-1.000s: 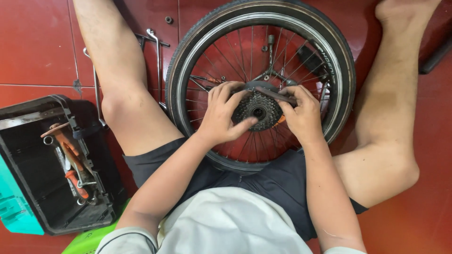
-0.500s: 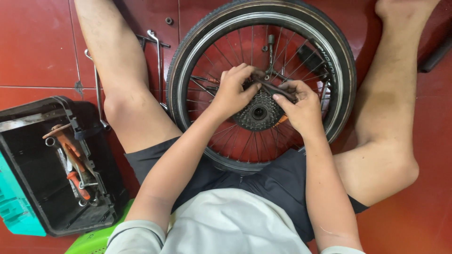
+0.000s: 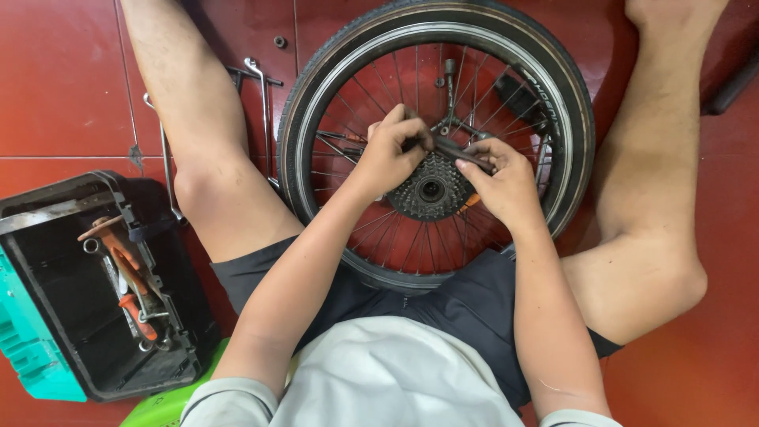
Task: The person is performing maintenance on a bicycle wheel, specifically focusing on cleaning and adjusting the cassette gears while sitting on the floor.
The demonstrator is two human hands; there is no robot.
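Hands met over the bicycle wheel (image 3: 569,119): the left hand (image 3: 389,156) and right hand (image 3: 506,183) each kept a closed grip on a dark tool (image 3: 451,148). Just below that grip sat the sprocket cluster (image 3: 431,190); far left, an open toolbox (image 3: 71,316) lay on the floor.

Pale grey short-sleeved shirt, dark shorts, bare legs and arms.

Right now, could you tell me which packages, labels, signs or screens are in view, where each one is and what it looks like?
Tool case: open on the red floor beside the left leg, boxy, black inside with a teal lid.
Tyre marking: pale lettering on the black wheel's sidewall, upper right.
No signs or screens.
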